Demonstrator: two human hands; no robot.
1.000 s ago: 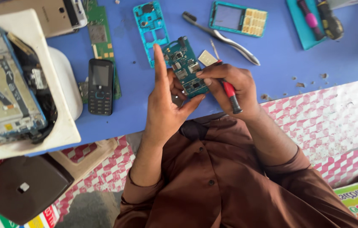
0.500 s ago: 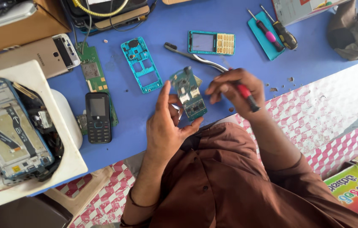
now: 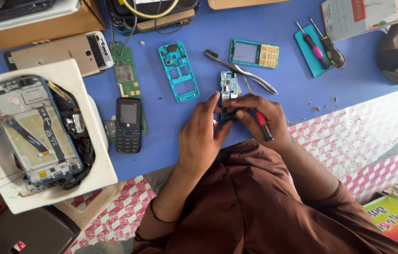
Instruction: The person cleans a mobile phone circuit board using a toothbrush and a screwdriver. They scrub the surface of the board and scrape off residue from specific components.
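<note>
Already stripped from its teal frame, the phone circuit board sits between our hands over the blue tabletop. Our left hand pinches its lower edge; our right hand steadies it, fingers curled around a red-handled screwdriver. We judge disassembly done, with reassembly left: keypad cover and tweezers lie beside.

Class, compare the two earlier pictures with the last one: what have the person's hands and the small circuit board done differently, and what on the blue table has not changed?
The left hand has curled its raised finger down and closed onto the circuit board. The right hand has come in to grip the board too, with the red screwdriver still tucked in it. The black keypad phone, teal phone frame and tweezers lie as before on the blue table.
</note>
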